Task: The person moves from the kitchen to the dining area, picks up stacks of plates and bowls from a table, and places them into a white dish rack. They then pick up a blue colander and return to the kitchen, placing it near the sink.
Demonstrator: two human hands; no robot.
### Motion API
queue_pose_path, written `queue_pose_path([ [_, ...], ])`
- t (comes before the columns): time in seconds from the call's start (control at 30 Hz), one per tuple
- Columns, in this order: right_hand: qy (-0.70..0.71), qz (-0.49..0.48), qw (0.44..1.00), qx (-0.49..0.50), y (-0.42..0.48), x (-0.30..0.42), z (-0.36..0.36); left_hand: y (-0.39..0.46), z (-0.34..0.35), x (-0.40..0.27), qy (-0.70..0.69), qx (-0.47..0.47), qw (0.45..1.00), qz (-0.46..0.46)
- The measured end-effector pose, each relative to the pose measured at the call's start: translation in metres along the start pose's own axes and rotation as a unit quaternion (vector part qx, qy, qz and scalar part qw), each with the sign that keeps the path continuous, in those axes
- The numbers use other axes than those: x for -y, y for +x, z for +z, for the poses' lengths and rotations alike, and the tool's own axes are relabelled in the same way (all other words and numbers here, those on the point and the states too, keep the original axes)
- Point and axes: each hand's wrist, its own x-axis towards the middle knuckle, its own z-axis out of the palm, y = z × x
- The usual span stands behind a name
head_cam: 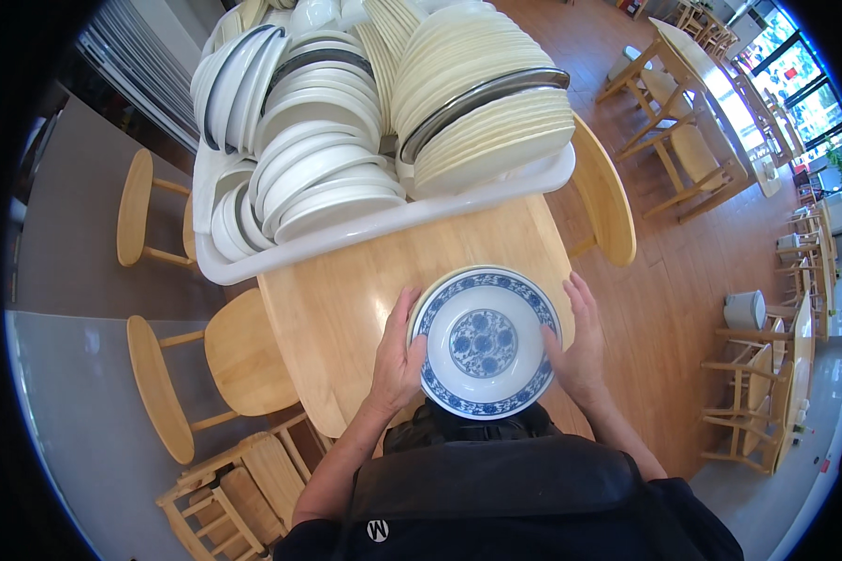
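A blue-and-white patterned plate [533,350] lies on top of a cream-rimmed dish, close to the front edge of the wooden table [337,308]. My left hand [398,354] touches the left rim, thumb over the edge. At the right rim is my right hand [581,343], its thumb on the rim and its fingers raised apart from the plate. Beyond them stands a white plastic tub [386,228] packed with dishes: white bowls [323,182] on the left, cream plates [495,140] on the right, with a metal dish [477,105] between the cream ones.
Wooden chairs flank the table, two on the left [249,354] and one at the right [607,189]. A wooden high chair [245,498] is at the lower left. Further right are more tables [716,77], chairs and a white bin [744,310].
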Motion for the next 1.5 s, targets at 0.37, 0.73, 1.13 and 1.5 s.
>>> queue_pose_path([
  [0.37, 0.118, -0.058, 0.985, 0.111, -0.003, -0.030, -0.019, -0.024, -0.006, 0.063, -0.072, -0.013, 0.962, -0.263],
  [0.73, -0.103, -0.224, 0.904, 0.350, -0.007, -0.009, -0.023, -0.023, 0.023, 0.064, -0.334, -0.058, 0.848, -0.408],
  [1.13, 0.048, -0.248, 0.901, 0.353, 0.029, -0.071, -0.023, -0.004, 0.043, 0.066, -0.430, -0.012, 0.830, -0.356],
  [1.5, 0.163, -0.158, 0.923, 0.311, 0.022, -0.068, -0.019, 0.011, 0.067, 0.043, -0.497, -0.029, 0.798, -0.340],
])
